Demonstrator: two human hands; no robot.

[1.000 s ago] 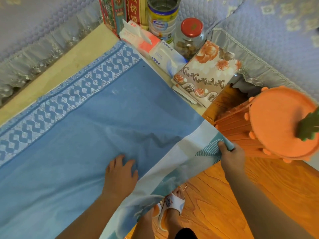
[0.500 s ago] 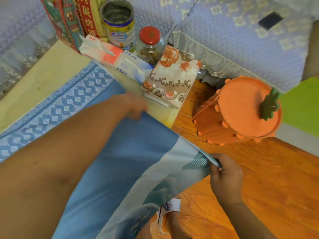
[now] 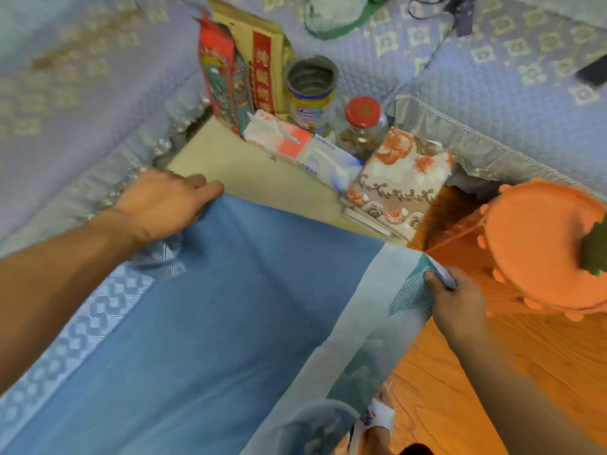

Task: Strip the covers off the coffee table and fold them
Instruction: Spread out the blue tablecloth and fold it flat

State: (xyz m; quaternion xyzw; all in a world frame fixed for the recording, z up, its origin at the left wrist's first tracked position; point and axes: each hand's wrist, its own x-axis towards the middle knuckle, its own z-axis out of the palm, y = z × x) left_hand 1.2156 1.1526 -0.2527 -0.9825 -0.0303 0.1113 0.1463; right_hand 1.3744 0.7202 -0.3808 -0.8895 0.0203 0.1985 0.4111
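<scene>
Two hands (image 3: 164, 205) on one cover (image 3: 230, 307)

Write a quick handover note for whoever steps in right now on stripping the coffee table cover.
Left hand: grips the far corner of the blue cover.
Right hand: pinches its near corner over the table edge.
Cover lies mostly flat on the coffee table, far end bare. Tissue packs, tin and jar crowd that end.
Done: both corners held.
Left: lift the cover off, fold it.
</scene>
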